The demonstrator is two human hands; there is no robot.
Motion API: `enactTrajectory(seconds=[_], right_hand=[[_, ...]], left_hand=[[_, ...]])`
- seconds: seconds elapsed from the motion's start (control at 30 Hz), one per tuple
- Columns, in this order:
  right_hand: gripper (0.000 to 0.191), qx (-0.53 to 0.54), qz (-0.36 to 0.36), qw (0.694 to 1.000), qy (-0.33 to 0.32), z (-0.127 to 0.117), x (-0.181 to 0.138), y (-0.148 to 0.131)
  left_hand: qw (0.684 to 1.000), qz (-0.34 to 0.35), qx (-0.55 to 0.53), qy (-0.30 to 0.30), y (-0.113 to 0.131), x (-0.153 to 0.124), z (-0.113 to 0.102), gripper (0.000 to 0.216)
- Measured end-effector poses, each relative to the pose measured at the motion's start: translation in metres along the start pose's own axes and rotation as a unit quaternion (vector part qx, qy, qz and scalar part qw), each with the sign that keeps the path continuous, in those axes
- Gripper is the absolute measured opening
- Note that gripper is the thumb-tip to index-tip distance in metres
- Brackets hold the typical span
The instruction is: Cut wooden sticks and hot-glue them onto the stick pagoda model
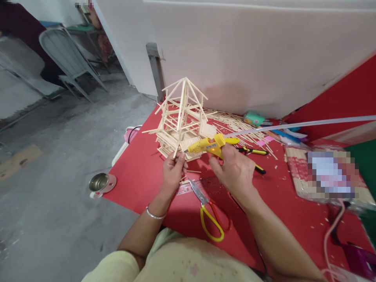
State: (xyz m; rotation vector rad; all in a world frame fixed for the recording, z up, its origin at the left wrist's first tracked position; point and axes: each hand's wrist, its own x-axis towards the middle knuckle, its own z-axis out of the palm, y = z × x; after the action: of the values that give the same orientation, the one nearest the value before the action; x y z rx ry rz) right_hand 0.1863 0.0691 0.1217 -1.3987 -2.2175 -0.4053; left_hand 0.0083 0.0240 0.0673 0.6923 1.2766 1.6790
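Observation:
A model house frame of thin pale wooden sticks, with a pointed roof frame, stands on the red table. My left hand is closed at its near lower corner, fingers pinched on a wooden stick. Whether that stick is joined to the model I cannot tell. In my right hand is a yellow hot glue gun, its small light glowing orange. The nozzle points left, close above my left fingertips. A long translucent glue stick runs out from the gun's back to the right.
Scissors with yellow and red handles lie below my hands. Loose sticks, black-and-yellow pliers and bagged sticks lie to the right. A metal mug stands by the left edge. People and a chair are at back left.

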Motion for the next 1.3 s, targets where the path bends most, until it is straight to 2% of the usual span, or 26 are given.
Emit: enactTrajectory(seconds=[0.4,0.8,1.3], right_hand=[[0.023,-0.009,-0.010,1.000,0.026,-0.007,-0.009,0.003],[0.027,-0.014,-0.019,0.999,0.042,-0.009,-0.016,0.006],[0.028,-0.013,0.027,0.998,0.050,-0.004,-0.014,0.005]], left_hand=[[1.000,-0.001,-0.013,-0.005,-0.005,0.003,-0.003,0.042],[1.000,0.020,-0.004,-0.015,-0.008,0.007,-0.005,0.043],[0.999,0.024,-0.013,-0.020,-0.012,0.009,-0.007,0.036]])
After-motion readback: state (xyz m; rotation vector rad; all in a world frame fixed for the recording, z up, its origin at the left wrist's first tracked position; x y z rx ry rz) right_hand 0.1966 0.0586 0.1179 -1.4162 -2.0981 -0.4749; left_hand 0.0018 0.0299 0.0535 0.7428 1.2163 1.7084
